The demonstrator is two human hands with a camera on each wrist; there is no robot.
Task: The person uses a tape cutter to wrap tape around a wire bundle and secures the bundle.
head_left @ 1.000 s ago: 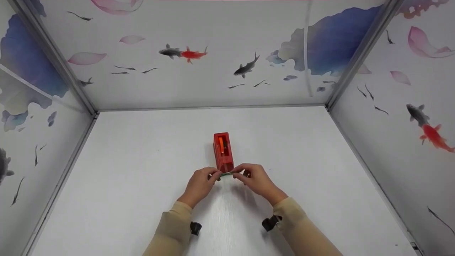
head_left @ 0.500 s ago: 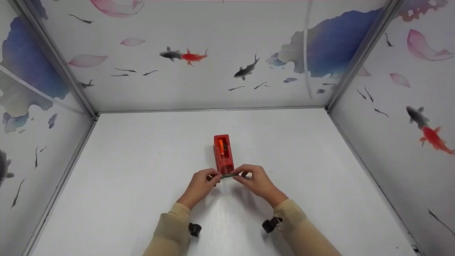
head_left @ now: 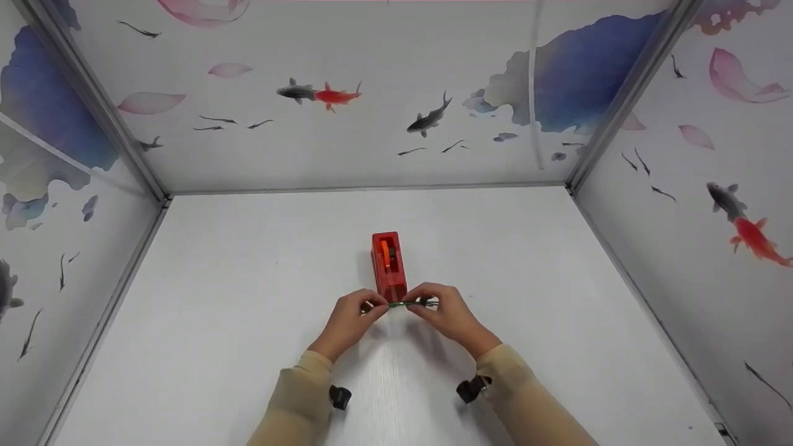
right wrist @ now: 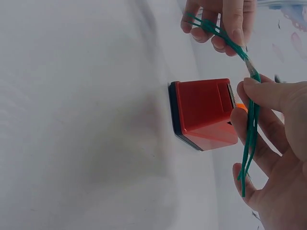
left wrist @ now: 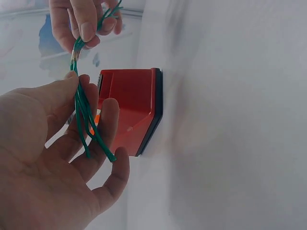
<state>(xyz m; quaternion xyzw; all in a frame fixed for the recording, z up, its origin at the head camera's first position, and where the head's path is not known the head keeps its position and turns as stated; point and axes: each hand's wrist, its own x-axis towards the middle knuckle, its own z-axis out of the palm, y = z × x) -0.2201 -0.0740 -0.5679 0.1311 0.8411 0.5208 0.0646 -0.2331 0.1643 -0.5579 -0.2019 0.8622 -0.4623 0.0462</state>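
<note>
Both hands meet over the white tabletop just in front of a red tape dispenser. Between thumb and fingers my left hand pinches one side of a bundle of thin green wires. The other side is pinched by my right hand. Midway between the two thumbs, a pale, shiny band, which looks like clear tape, wraps the bundle. Loose green ends spread across both palms. In the wrist views, the dispenser's toothed cutting edge faces the hands; an orange tape wheel sits in its body.
White panels printed with fish and petals enclose the tabletop at the back and both sides. Metal rails run along the corners. A black wrist camera is strapped below the left hand, another below the right.
The left fingertips have shifted slightly right along the bundle. More of the wire ends now shows within the right hand. The dispenser has stayed in place.
</note>
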